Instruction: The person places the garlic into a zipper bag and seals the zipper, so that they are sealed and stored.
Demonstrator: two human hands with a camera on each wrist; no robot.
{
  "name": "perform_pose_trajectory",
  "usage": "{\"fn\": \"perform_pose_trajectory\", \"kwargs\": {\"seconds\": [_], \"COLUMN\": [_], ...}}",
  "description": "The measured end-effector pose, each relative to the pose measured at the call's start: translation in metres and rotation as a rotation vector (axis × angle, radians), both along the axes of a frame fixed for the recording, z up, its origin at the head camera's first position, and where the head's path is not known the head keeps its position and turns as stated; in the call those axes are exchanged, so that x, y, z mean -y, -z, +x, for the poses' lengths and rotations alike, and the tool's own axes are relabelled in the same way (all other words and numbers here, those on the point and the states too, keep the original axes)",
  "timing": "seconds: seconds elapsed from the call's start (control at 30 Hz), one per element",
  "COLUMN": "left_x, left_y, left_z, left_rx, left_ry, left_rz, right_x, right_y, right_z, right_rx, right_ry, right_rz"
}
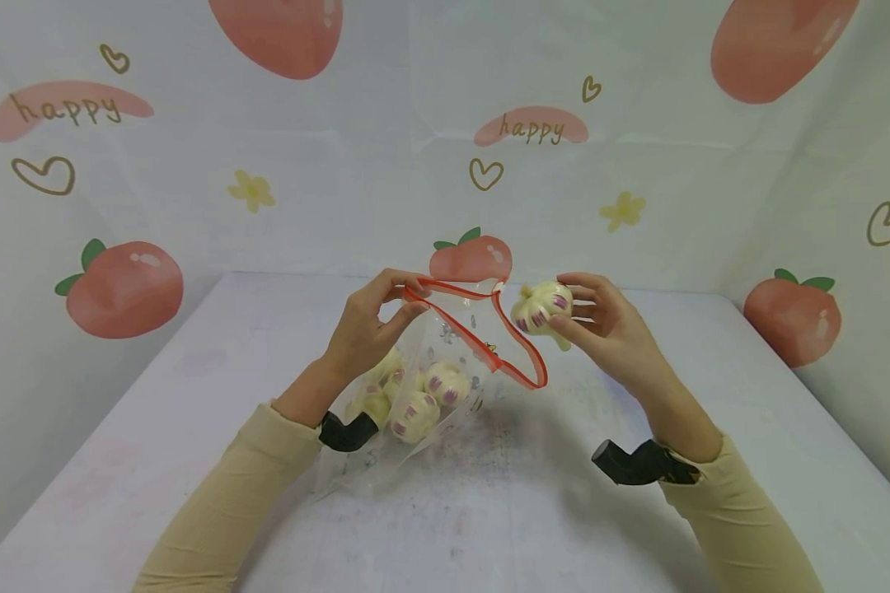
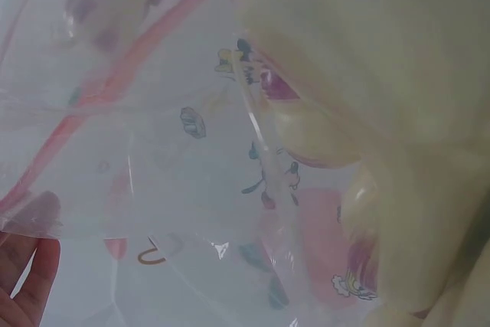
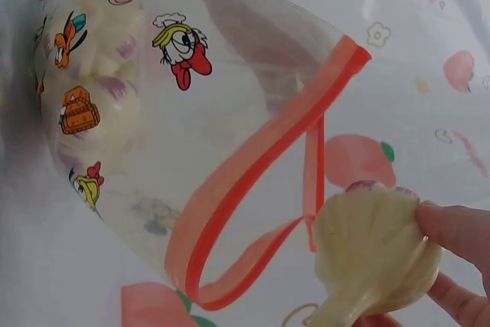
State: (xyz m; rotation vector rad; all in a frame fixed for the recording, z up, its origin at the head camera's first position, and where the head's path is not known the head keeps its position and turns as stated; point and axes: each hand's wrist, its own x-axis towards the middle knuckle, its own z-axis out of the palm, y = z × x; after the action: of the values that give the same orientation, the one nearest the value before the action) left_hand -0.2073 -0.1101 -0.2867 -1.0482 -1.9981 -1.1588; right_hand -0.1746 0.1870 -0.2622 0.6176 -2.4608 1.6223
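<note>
A clear zip bag [image 1: 460, 329] with red edging and small cartoon prints leans on the table, its mouth spread wide toward the right. Several garlic bulbs [image 1: 415, 416] lie in its lower part. At the mouth's upper left corner, my left hand [image 1: 374, 317] pinches the red edge between thumb and fingers. My right hand [image 1: 611, 329] holds one garlic bulb [image 1: 543, 306] by thumb and fingertips, just right of the opening and apart from it. In the right wrist view, that bulb [image 3: 375, 250] hangs beside the red rim [image 3: 260, 166], stem pointing down.
A white cloth-covered table [image 1: 445, 527] spreads beneath the bag. Behind it hangs a white backdrop [image 1: 386, 198] printed with fruits, hearts and flowers. Black mounts [image 1: 641, 463] project from both wrists, the left one in front of the bag.
</note>
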Motion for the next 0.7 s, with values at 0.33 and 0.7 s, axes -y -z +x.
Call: {"fn": "perform_pose_trajectory", "kwargs": {"seconds": [0.33,0.7], "left_x": [0.0,-0.001], "left_y": [0.0,0.001], "left_z": [-0.001,-0.002], "left_rx": [0.002,0.0], "left_ry": [0.001,0.006], "left_rz": [-0.006,-0.003], "right_x": [0.012,0.023], "right_y": [-0.002,0.005], "right_z": [0.003,0.002], "right_rx": [0.03,0.043], "right_ry": [-0.031,-0.07], "right_rz": [0.038,0.065]}}
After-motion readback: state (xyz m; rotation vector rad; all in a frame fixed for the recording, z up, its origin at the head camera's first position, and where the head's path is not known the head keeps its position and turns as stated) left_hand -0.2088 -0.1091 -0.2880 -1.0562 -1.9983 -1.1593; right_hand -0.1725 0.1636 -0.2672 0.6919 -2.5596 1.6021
